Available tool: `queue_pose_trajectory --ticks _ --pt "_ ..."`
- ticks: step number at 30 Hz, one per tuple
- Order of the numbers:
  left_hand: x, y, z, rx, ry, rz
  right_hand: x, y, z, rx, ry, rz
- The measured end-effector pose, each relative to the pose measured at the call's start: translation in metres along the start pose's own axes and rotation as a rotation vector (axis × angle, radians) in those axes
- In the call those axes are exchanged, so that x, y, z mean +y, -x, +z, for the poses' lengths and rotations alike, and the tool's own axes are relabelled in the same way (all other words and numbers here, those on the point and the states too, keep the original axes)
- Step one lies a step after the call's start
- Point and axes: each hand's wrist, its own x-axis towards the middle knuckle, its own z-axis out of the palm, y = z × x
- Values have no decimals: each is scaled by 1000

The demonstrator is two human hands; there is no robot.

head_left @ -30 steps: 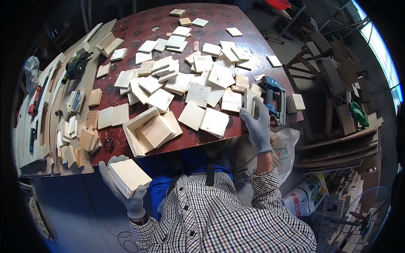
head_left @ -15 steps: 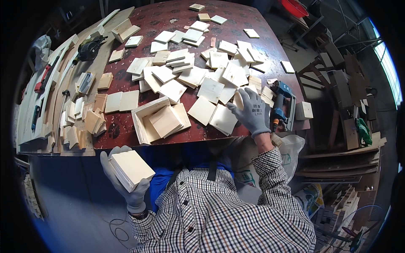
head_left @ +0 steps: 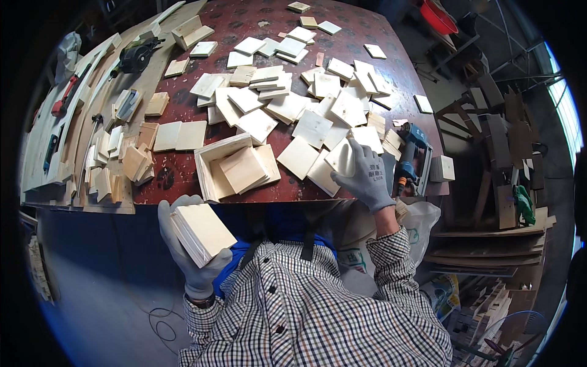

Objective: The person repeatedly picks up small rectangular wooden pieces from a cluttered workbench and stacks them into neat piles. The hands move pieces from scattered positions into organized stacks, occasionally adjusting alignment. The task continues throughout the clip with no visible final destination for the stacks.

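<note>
My gloved left hand (head_left: pixel 192 257) wraps round a stack of square wooden boards (head_left: pixel 206 229), held in front of the table's near edge. My gloved right hand (head_left: pixel 368 178) is over the table's near right part, thumb and fingers closed about the edges of one pale wooden board (head_left: pixel 340 156). Beside it lie more loose square boards (head_left: pixel 298 156), part of a wide scattered heap. The palm side of my right hand is hidden.
An open wooden box (head_left: pixel 208 177) with boards in it stands at the table's (head_left: pixel 165 183) near edge. A blue nail gun (head_left: pixel 413 153) lies right of my right hand. Wood offcuts (head_left: pixel 137 162) and a black power tool (head_left: pixel 137 56) are on the left. A plastic bag (head_left: pixel 422 223) hangs below.
My left hand has come slightly up and right with its stack. The board at my right hand now shows its flat face between thumb and fingers, where it was more edge-on before.
</note>
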Motion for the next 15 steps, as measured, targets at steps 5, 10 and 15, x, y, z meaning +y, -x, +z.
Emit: queue_pose_trajectory --ticks 5,10,15 --pt "0 3 -1 33 94 -65 -9 -3 -1 -26 60 -60" --pt "-1 1 -2 16 148 -60 -9 4 37 -81 194 -213" --pt "2 5 -7 36 139 -78 -18 -3 34 -141 129 -143"
